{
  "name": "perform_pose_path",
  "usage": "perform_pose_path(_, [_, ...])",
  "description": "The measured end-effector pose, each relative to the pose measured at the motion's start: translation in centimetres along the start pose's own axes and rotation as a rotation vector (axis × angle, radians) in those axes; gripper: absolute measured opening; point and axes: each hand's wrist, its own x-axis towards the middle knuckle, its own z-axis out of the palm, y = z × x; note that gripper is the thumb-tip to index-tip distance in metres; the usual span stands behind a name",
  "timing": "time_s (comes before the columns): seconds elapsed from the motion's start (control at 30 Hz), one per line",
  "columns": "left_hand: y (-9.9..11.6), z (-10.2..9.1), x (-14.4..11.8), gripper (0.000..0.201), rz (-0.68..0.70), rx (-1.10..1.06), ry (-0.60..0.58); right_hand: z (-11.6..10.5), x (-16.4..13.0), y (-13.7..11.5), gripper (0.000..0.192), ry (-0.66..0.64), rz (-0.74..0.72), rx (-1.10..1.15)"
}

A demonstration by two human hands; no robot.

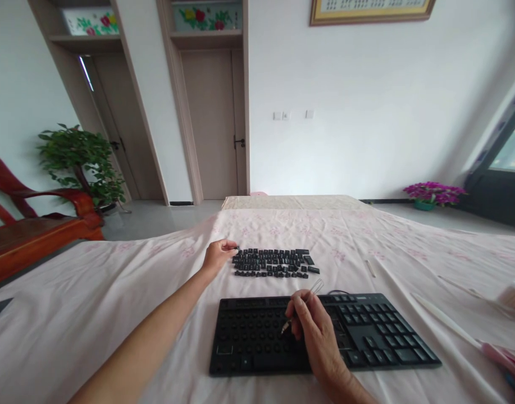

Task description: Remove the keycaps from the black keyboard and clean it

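A black keyboard (265, 363) lies on the cloth in front of me, its left part stripped of most keycaps. The number pad on its right still carries keys. Over the middle of the keyboard, my right hand (314, 322) grips a slim tool (317, 286) with wire loops at its upper end and a small metallic tip pointing down at the bare key posts. Beyond the keyboard, loose black keycaps (269, 261) are laid out in several rows. My left hand (220, 255) is at the left end of the top row, fingers pinched on a small dark keycap (236, 247).
A pink floral cloth (345, 238) covers the table. To the right lie a short pale stick (370, 268), a long white strip (445, 318) and a pink-handled item (504, 359). A black cable (339, 292) shows behind the keyboard. A wooden chair (67, 224) stands left.
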Motion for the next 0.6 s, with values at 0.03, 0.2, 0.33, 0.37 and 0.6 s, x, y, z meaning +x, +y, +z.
perform_pose_path(0.03, [-0.4,0.4,0.9,0.023,-0.009,0.028,0.012,0.0,0.1,0.1,0.033,-0.005,0.005,0.005])
perform_pose_path(0.2, [-2.1,1.3,4.3,0.026,-0.072,0.175,0.056,-0.1,0.2,0.3,0.033,-0.015,0.024,0.028])
perform_pose_path(0.33, [-2.6,1.6,6.0,0.029,-0.094,0.272,0.032,-0.1,0.3,0.3,0.033,-0.011,0.036,0.053])
perform_pose_path(0.37, [-2.6,1.7,6.4,0.028,-0.096,0.292,0.020,-0.1,0.3,0.3,0.033,-0.012,0.041,0.061])
perform_pose_path(0.6, [-2.5,3.0,7.5,0.018,-0.083,0.392,-0.115,-0.1,0.4,0.6,0.033,-0.011,0.056,0.080])
